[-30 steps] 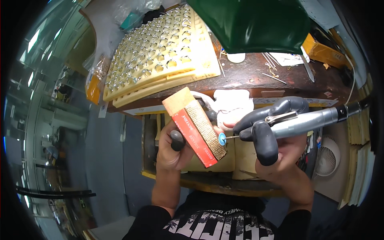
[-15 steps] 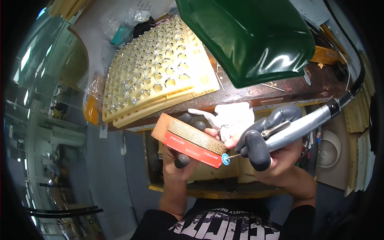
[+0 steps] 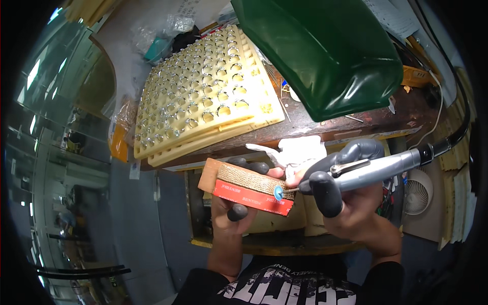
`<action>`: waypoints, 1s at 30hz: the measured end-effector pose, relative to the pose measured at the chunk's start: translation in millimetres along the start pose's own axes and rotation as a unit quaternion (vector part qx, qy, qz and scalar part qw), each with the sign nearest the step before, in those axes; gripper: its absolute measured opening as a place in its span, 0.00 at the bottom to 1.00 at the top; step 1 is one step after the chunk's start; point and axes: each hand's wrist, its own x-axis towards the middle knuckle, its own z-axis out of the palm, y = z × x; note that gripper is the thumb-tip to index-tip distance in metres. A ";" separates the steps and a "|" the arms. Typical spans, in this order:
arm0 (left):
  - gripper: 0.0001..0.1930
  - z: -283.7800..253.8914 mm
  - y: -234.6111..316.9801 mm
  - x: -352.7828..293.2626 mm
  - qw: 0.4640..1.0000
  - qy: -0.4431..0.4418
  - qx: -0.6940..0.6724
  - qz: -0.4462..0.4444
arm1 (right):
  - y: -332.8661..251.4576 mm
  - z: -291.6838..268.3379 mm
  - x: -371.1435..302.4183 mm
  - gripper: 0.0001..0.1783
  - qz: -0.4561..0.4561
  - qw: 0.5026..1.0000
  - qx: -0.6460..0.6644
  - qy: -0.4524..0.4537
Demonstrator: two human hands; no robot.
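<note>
My left hand [image 3: 239,221], in black finger covers, grips a wooden block [image 3: 208,175] from beneath and behind. Along one side of the block runs red printed tape [image 3: 244,196], and beside it lies a gold-coloured braided chain [image 3: 246,178]. My right hand [image 3: 351,201], also with black finger covers, is closed round a silver rotary handpiece [image 3: 386,169]. A small blue disc [image 3: 278,192] on its thin shank overlaps the block's right end, at the border of chain and tape. Whether it touches cannot be told.
A yellow tray [image 3: 203,127] with rows of rings stands on the dark wooden bench [image 3: 325,129]. A green curved shield [image 3: 330,61] hangs above the bench. White cloth [image 3: 302,152] lies just behind my hands. A small white fan [image 3: 418,192] is at the right.
The blue disc has moved left, from the block's right corner to over its face. The block has tilted flatter and sits slightly farther right.
</note>
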 end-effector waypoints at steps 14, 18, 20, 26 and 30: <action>0.44 -11.8 1.1 -10.7 0.996 0.090 -0.002 0.015 | 15.1 27.5 13.2 0.08 -0.057 0.995 0.017 0.077; 0.45 -12.6 2.1 -10.2 0.995 0.099 0.010 0.009 | 17.8 29.9 13.0 0.09 -0.051 0.993 0.045 0.092; 0.45 -15.7 0.3 -9.8 0.996 0.094 0.002 0.012 | 18.7 24.8 13.0 0.08 -0.069 0.994 -0.044 0.067; 0.43 -2.6 2.8 3.9 0.996 0.082 0.028 0.002 | 10.9 23.2 18.3 0.03 -0.113 0.983 -0.133 0.055; 0.44 6.9 5.5 9.9 0.993 0.110 0.030 -0.021 | 0.9 16.9 11.6 0.05 -0.075 0.979 -0.188 -0.008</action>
